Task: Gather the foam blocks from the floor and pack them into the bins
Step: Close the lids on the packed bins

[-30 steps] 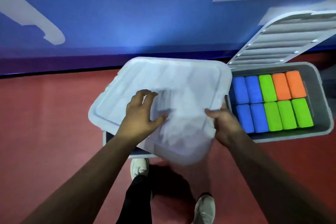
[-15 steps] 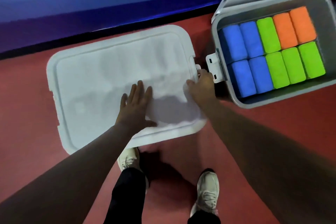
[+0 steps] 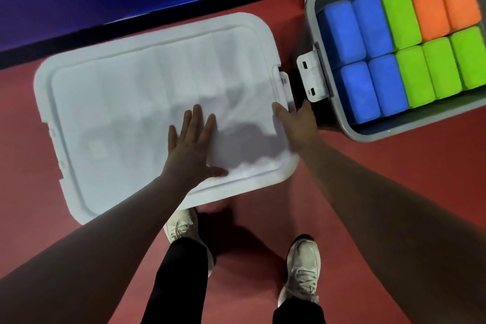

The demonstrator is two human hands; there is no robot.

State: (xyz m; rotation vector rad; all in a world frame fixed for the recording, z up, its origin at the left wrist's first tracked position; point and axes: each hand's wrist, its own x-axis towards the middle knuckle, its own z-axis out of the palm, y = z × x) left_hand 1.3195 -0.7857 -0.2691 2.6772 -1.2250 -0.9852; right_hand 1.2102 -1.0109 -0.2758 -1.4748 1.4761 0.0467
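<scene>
Left grip (image 3: 192,147) is flat on the white lid (image 3: 131,102), fingers straight and released, pressing near the front edge. Right grip (image 3: 297,123) is at the lid's right end by the latch (image 3: 285,87), thumb on top, fingers past the edge; I can't tell whether they clasp it. Just right of it, on the red floor (image 3: 394,179), the open grey bin (image 3: 394,131) holds the foam blocks (image 3: 399,42) in two snug rows: blue, green, orange.
</scene>
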